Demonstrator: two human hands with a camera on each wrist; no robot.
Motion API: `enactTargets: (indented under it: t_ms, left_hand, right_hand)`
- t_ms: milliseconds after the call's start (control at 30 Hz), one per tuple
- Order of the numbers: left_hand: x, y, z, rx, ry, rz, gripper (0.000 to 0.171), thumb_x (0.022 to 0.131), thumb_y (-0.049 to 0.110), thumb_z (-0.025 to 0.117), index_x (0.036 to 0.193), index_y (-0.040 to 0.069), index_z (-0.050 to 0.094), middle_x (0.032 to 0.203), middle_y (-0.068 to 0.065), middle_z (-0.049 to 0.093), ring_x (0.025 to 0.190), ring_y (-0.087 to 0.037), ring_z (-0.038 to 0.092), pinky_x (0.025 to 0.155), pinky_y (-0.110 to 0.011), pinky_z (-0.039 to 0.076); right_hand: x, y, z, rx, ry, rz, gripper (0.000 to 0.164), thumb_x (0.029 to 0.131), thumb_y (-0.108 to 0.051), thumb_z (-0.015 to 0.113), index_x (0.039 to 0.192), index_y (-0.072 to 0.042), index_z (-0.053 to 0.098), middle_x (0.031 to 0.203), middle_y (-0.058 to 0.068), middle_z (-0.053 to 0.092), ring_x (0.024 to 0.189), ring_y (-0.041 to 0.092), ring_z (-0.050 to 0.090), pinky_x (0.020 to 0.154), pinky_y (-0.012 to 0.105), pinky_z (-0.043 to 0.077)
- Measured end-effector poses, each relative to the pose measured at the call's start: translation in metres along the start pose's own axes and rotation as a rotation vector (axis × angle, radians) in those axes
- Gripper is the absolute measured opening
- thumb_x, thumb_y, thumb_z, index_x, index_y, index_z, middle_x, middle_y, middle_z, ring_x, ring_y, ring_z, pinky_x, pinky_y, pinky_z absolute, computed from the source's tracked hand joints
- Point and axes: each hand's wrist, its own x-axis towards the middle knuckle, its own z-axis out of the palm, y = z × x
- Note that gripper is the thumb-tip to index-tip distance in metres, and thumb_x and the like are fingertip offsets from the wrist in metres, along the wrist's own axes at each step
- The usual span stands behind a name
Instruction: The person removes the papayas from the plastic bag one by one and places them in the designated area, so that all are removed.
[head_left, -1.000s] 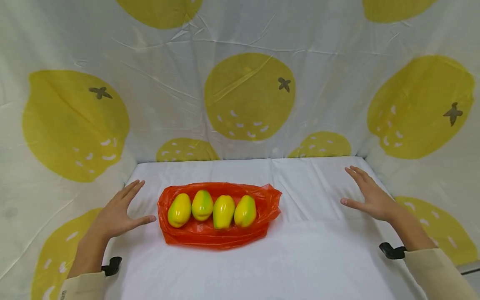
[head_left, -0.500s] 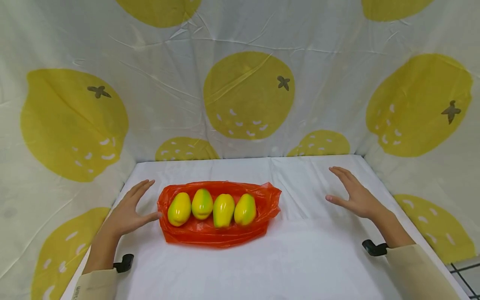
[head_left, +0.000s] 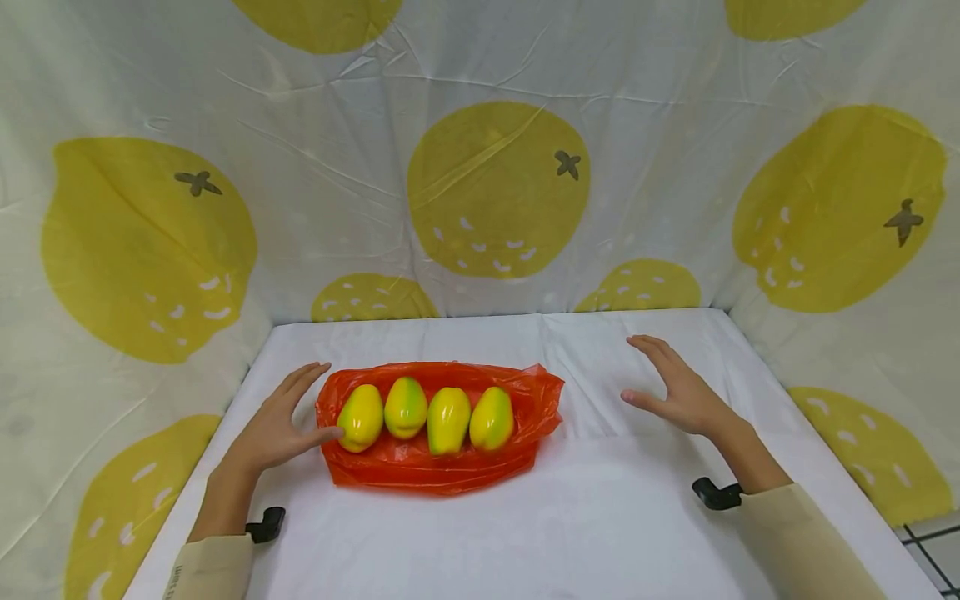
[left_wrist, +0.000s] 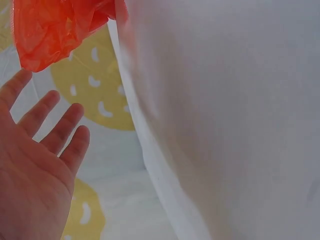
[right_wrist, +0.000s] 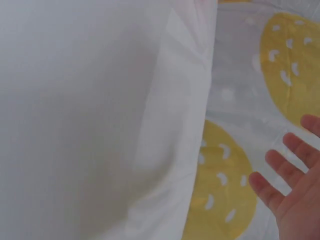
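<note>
A red plastic bag (head_left: pixel 442 479) lies left of the table's middle, with several shiny yellow-green fruits, mango-like in shape, in a row on it; one is the leftmost fruit (head_left: pixel 362 415). My left hand (head_left: pixel 273 429) is at the bag's left end, fingers spread, its thumb overlapping the leftmost fruit in the head view; whether it touches cannot be told. In the left wrist view the bag (left_wrist: pixel 55 35) appears above the spread fingers. My right hand (head_left: pixel 690 400) hovers over the table's right side, fingers extended, holding nothing, well apart from the bag.
A white cloth covers the table (head_left: pixel 585 525). Curtains with large yellow lemon prints (head_left: pixel 498 192) enclose the back and both sides. Black wrist cameras sit at both wrists, the left wrist camera (head_left: pixel 266 525) and the right wrist camera (head_left: pixel 717 493). Floor tiles (head_left: pixel 937 550) show at lower right.
Both hands have moved inward: the left hand to the right, up to the bag's end, the right hand to the left. The bag and fruits have stayed in place.
</note>
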Motion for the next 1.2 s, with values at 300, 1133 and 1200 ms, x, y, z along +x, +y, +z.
enactTargets:
  t_ms: [300,1133,1200]
  left_hand:
    - [0.002,0.007,0.005,-0.025,-0.014,0.014,0.107,0.077,0.064,0.08,0.163,0.029,0.027,0.169,-0.014,0.025,0.149,-0.048,0.03,0.102,-0.079,0.039]
    - [0.004,0.016,0.018,-0.083,-0.04,0.05,0.101,0.073,0.064,0.083,0.158,0.033,0.037,0.17,-0.009,0.023,0.149,-0.045,0.033,0.101,-0.074,0.046]
    - [0.004,0.017,0.018,-0.082,-0.035,0.061,0.101,0.073,0.063,0.084,0.158,0.032,0.038,0.17,-0.009,0.022,0.149,-0.045,0.032,0.102,-0.074,0.046]
  right_hand:
    - [0.006,-0.015,0.012,0.036,0.017,-0.001,0.086,0.093,-0.049,0.072,0.162,-0.023,0.029,0.164,0.008,0.032,0.15,0.038,0.034,0.114,0.072,0.034]
    - [0.03,-0.083,0.039,0.168,0.013,-0.072,0.072,0.094,-0.049,0.069,0.156,-0.028,0.04,0.161,0.001,0.04,0.148,0.031,0.04,0.112,0.069,0.041]
    - [0.031,-0.088,0.042,0.177,0.017,-0.088,0.072,0.094,-0.049,0.07,0.156,-0.029,0.04,0.16,0.0,0.041,0.148,0.031,0.041,0.111,0.068,0.043]
